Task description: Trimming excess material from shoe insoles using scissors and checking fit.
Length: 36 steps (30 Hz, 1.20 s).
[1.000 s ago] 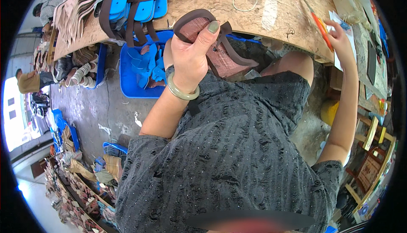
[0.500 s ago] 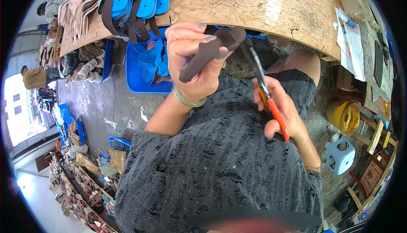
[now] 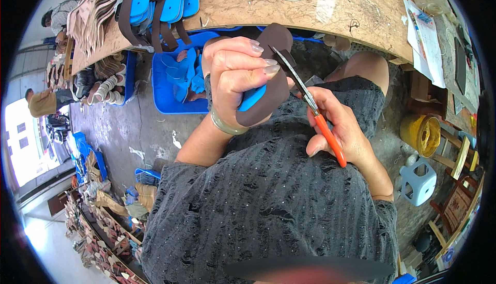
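Note:
My left hand [image 3: 235, 72] is closed round a bent dark brown shoe-upper piece [image 3: 274, 100], whose bright blue lining shows beside the palm. A greenish bangle [image 3: 226, 124] circles that wrist. In my right hand [image 3: 338, 124] are scissors [image 3: 328, 137] with orange-red handles. Their blades point up and left, with the tips against or just in front of the brown piece near my left fingertips; I cannot tell whether they touch it. Part of the brown piece is hidden behind my left fingers.
A worn wooden table [image 3: 248, 5] runs across the far side, bearing stacked brown-and-blue pieces [image 3: 165, 10] and pale strips [image 3: 95, 15]. Under its edge stands a blue bin [image 3: 163, 103] with blue scraps. To the right are a yellow bucket [image 3: 423, 134] and a grey-blue stool [image 3: 417, 183].
My left hand has turned the brown piece, so its blue lining now shows. The scissors have moved left, bringing their tips up to the piece.

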Each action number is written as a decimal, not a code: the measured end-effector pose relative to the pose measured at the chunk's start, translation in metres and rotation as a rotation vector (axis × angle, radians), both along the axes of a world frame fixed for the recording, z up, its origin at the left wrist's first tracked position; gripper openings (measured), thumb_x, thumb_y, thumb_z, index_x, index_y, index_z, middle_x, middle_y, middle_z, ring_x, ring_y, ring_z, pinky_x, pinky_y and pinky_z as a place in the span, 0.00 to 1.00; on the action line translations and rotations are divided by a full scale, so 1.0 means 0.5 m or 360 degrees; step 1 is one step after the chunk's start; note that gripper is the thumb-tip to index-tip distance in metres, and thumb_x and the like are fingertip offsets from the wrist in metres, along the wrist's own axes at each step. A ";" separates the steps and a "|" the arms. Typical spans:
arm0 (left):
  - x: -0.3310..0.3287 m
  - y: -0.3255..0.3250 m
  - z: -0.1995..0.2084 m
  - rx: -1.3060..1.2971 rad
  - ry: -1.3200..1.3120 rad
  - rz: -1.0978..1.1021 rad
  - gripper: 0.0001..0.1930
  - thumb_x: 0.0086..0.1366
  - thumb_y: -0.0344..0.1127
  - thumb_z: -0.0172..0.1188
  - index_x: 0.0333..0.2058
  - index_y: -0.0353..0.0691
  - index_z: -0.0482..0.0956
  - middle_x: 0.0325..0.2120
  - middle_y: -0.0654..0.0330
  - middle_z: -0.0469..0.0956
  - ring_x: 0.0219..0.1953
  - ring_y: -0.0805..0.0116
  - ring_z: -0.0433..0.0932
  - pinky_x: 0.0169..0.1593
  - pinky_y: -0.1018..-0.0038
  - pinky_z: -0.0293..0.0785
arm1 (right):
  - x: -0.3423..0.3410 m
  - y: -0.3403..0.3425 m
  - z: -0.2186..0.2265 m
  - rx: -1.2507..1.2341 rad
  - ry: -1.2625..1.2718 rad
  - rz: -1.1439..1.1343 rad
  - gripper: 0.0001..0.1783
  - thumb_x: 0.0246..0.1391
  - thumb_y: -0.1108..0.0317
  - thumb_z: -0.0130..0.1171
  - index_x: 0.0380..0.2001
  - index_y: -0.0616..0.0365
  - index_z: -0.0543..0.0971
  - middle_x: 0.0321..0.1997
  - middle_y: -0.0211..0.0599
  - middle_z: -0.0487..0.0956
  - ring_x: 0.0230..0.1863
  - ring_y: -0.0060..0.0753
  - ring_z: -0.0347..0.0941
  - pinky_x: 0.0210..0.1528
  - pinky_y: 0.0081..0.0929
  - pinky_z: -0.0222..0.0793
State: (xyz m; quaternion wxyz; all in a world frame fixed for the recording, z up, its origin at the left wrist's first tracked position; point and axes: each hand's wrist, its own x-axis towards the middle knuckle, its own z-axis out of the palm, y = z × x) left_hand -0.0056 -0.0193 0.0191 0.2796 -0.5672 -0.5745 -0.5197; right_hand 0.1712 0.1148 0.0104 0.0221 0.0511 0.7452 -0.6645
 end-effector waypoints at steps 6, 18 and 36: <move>-0.014 -0.002 -0.007 -0.0063 -0.0268 -0.0312 0.20 0.44 0.28 0.73 0.32 0.43 0.70 0.31 0.61 0.74 0.37 0.61 0.72 0.40 0.69 0.70 | 0.025 0.008 -0.014 -0.0015 0.0000 -0.0126 0.44 0.33 0.49 0.74 0.54 0.57 0.69 0.32 0.32 0.72 0.28 0.19 0.64 0.33 0.18 0.64; -0.017 0.000 -0.015 0.0283 -0.1910 -0.0864 0.10 0.64 0.35 0.57 0.39 0.33 0.74 0.34 0.55 0.77 0.40 0.66 0.75 0.47 0.70 0.70 | -0.111 0.340 -0.034 0.1871 -0.0209 -0.1096 0.24 0.54 0.56 0.58 0.52 0.53 0.74 0.39 0.48 0.80 0.41 0.49 0.77 0.45 0.38 0.70; -0.009 0.031 -0.039 0.0358 -0.1694 -0.0610 0.08 0.64 0.30 0.56 0.38 0.31 0.75 0.34 0.55 0.77 0.38 0.68 0.76 0.45 0.73 0.71 | -0.199 -0.023 -0.014 0.0713 0.0921 -0.0805 0.06 0.50 0.72 0.60 0.29 0.63 0.76 0.23 0.40 0.75 0.23 0.33 0.71 0.27 0.27 0.68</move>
